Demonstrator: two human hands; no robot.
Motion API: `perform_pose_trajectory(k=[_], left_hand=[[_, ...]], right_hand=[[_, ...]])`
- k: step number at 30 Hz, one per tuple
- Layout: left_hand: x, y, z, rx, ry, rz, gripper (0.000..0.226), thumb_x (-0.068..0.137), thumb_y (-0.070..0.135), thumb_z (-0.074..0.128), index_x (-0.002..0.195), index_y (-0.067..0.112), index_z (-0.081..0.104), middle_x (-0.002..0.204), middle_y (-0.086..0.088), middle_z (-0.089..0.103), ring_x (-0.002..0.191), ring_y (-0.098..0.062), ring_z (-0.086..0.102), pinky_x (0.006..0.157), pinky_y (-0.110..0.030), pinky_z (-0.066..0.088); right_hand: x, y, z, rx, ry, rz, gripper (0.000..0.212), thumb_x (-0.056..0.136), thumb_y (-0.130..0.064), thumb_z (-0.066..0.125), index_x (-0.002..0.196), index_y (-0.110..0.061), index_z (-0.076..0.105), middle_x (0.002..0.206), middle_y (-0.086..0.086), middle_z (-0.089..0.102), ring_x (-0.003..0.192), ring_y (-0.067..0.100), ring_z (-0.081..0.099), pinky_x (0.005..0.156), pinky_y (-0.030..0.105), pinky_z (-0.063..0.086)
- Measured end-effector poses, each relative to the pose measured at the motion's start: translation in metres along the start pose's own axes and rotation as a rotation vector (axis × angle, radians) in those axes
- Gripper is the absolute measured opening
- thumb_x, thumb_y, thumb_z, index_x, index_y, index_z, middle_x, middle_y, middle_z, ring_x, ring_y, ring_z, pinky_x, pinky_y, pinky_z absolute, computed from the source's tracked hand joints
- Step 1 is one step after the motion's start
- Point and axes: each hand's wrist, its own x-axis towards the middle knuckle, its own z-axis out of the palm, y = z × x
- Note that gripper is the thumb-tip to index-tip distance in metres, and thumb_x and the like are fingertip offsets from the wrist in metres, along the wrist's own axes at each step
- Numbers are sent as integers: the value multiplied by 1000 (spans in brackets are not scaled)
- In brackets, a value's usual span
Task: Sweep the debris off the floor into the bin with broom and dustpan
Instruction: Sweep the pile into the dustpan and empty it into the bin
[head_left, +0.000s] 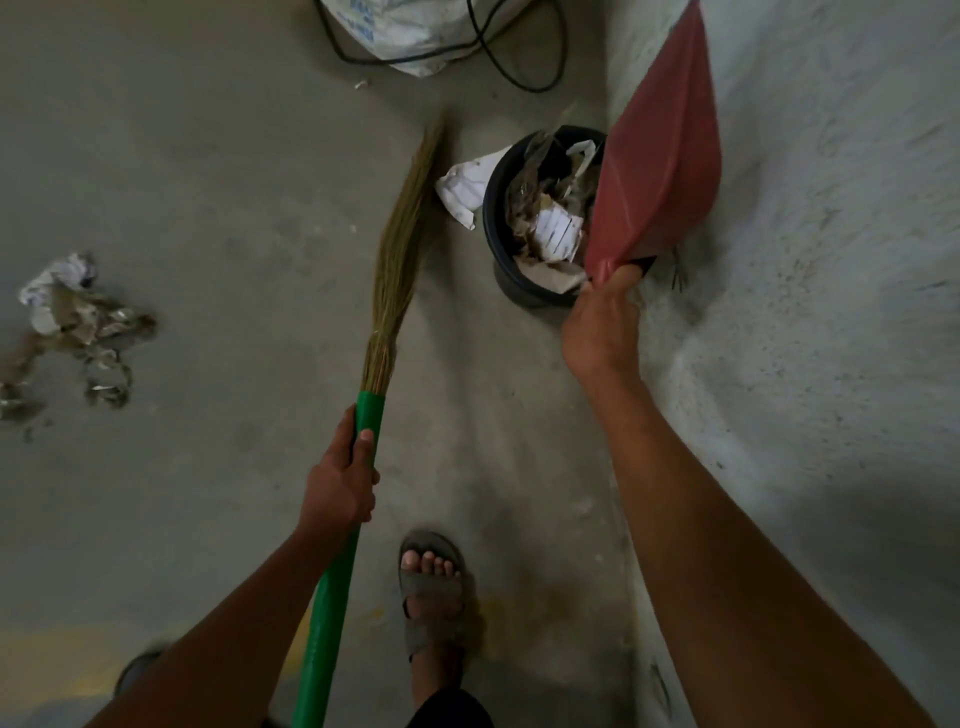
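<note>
My left hand grips the green handle of a broom; its straw bristles point forward along the concrete floor. My right hand holds a red dustpan by its handle, tipped up over the right side of a black bin. The bin is filled with crumpled paper and dry scraps. A crumpled white paper lies against the bin's left side. A heap of debris, paper and foil-like scraps, lies on the floor at far left.
A rough grey wall runs along the right, close behind the bin. A white sack and a looped black cable lie at the top. My sandalled foot stands at bottom centre.
</note>
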Motion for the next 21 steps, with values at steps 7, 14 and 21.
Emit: perform_pose_trajectory(k=[7, 14, 21], left_hand=[[-2, 6, -17, 17, 3, 25, 56, 110, 50, 38, 164, 45, 24, 89, -16, 67, 57, -24, 61, 46, -31, 52], [-7, 12, -29, 25, -27, 44, 55, 111, 48, 39, 164, 46, 24, 89, -16, 67, 58, -23, 61, 46, -32, 53], [-6, 12, -30, 35, -48, 62, 54, 111, 49, 40, 163, 48, 25, 87, -16, 67, 57, -23, 60, 47, -33, 53]], right_hand=[[-35, -13, -76, 38, 32, 22, 33, 114, -28, 43, 143, -12, 36, 99, 8, 57, 62, 6, 50, 46, 11, 34], [-5, -27, -132, -104, 10, 72, 37, 112, -25, 47, 142, -3, 41, 139, 29, 53, 118, 43, 61, 92, 45, 54], [31, -37, -118, -30, -109, 104, 40, 109, -29, 47, 142, -9, 40, 136, 24, 54, 111, 39, 67, 79, 48, 61]])
